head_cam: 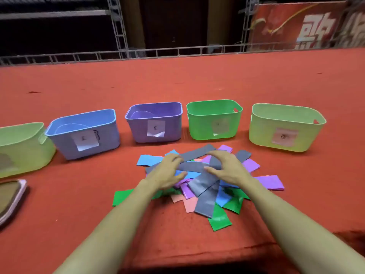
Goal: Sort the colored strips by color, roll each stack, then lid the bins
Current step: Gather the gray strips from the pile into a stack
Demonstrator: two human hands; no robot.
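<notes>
Curling across one grey strip (192, 167) on top of the pile (205, 202), both hands are closing. The left hand (166, 173) is taking the strip's 9 o'clock end and the right hand (229, 169) its 3 o'clock end. Each grip is clamping the strip, thumb at the near edge and fingers over the far edge. The pile is lying on the bench (79, 194), at 6 o'clock from the purple bin (136, 131).

Several things are threatening trouble:
- **Dragging:** other grey pieces are crossing under this strip, with blue, purple and pink ones tucked between. Lifting it is likely to drag neighbours along and scatter the heap.
- **Sliding off:** the strips are looking slick, and a green strip (219, 220) at the pile's 6 o'clock is sitting near the bench's front edge. A careless pull could send it over.
- **Wrong bin:** no grey bin is showing. Two pale bins are standing at the row's ends, at 10 o'clock (23, 151) and 2 o'clock (262, 135). Their labels are too blurred to read, so grey may be heading for the wrong one.
- **Lid:** a lid (11, 196) is waiting at 9 o'clock, well apart from the pile.
</notes>
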